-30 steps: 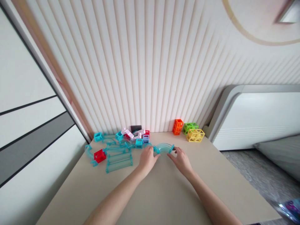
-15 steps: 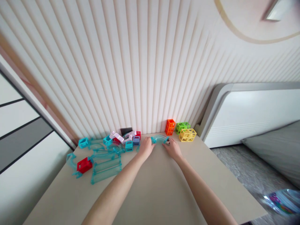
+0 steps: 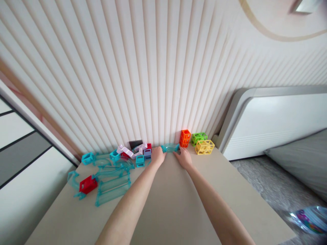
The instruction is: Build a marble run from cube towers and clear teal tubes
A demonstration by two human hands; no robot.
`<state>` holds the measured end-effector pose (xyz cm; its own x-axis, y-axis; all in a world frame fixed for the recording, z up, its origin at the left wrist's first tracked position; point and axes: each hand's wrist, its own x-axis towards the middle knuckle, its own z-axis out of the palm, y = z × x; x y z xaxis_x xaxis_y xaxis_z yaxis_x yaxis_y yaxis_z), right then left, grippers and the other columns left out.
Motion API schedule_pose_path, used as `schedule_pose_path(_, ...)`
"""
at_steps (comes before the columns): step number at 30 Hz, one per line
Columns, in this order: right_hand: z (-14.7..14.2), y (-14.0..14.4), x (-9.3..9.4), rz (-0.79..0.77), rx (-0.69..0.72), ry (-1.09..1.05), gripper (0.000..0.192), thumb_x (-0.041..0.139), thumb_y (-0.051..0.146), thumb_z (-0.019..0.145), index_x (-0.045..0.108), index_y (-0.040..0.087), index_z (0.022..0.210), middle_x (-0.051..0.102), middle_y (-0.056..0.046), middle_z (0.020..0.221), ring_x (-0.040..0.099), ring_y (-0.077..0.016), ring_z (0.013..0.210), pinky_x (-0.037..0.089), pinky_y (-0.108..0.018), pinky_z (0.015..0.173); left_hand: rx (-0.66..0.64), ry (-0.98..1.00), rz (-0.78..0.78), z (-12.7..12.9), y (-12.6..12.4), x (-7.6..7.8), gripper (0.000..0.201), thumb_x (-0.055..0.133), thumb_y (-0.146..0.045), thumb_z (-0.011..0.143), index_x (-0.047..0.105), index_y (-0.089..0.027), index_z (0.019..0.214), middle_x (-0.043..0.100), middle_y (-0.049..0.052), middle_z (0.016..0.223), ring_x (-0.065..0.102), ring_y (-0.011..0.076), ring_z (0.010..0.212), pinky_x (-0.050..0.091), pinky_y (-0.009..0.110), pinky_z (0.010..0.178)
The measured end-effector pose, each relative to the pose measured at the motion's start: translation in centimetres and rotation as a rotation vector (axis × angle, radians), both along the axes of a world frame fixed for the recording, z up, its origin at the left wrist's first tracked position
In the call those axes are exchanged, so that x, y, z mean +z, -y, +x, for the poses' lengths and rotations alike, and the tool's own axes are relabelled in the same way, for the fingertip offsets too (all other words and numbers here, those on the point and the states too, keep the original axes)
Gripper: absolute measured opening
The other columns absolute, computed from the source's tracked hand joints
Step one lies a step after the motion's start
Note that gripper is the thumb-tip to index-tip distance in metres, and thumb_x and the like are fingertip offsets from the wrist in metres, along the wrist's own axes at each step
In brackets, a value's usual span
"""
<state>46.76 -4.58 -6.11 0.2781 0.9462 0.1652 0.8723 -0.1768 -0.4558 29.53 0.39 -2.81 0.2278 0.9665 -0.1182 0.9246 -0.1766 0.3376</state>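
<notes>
Two forearms are stretched over the bare front of the pale table (image 3: 173, 207). To their left, transparent teal straight tracks (image 3: 115, 193) are laid side by side, with a red block (image 3: 88, 184) set just beyond and to the left of them; none of these is being touched. Farther back, a teal cube (image 3: 140, 161) is left near the left hand (image 3: 157, 156). By that hand the left end of a clear teal curved track (image 3: 170, 147) is grasped, and its right end is pinched by the right hand (image 3: 184, 157), though some of the fingertips are hidden. The main change is seen here: a second ago the curved track was held over the table nearer the body, while now it is brought to the back edge, close to the ribbed wall (image 3: 158, 68); whether the wall is touched cannot be told. The placing of the piece is judged to be under way and not finished, since neither end is let go. Just beside the right hand, the yellow blocks (image 3: 204, 147), the orange stack (image 3: 185, 138) and the green blocks (image 3: 199, 137) are kept in the same arrangement, apparently undisturbed by the shift.
</notes>
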Motion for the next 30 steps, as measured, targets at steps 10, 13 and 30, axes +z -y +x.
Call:
schedule_pose_path(10, -1.3, -0.3, 0.7, -0.056, -0.088, 0.080, 0.043, 0.051, 0.044, 0.100, 0.061, 0.017, 0.132, 0.067, -0.016, 0.120, 0.061, -0.0273, 0.113, 0.042, -0.034, 0.093, 0.043, 0.029, 0.020, 0.2, -0.2, 0.0, 0.036, 0.064, -0.037, 0.096, 0.060, -0.018, 0.126, 0.063, 0.010, 0.127, 0.065, 0.0245, 0.110, 0.056, 0.046, 0.091)
schedule_pose_path(13, -1.4, -0.4, 0.6, -0.063, -0.099, 0.097, 0.043, 0.051, 0.046, 0.100, 0.061, 0.018, 0.131, 0.066, -0.016, 0.121, 0.060, -0.0276, 0.114, 0.041, -0.034, 0.093, 0.044, 0.022, 0.015, 0.4, -0.5, 0.2, 0.035, 0.064, -0.037, 0.096, 0.061, -0.017, 0.125, 0.063, 0.010, 0.126, 0.065, 0.0243, 0.109, 0.056, 0.046, 0.091)
schedule_pose_path(30, -1.8, -0.6, 0.8, -0.092, -0.105, 0.157, 0.046, 0.047, 0.046, 0.102, 0.058, 0.017, 0.135, 0.063, -0.018, 0.124, 0.061, -0.0291, 0.113, 0.042, -0.037, 0.093, 0.070, 0.046, -0.006, 0.4, -1.2, 0.1, 0.036, 0.064, -0.037, 0.096, 0.060, -0.017, 0.125, 0.063, 0.010, 0.126, 0.065, 0.0242, 0.109, 0.056, 0.045, 0.091)
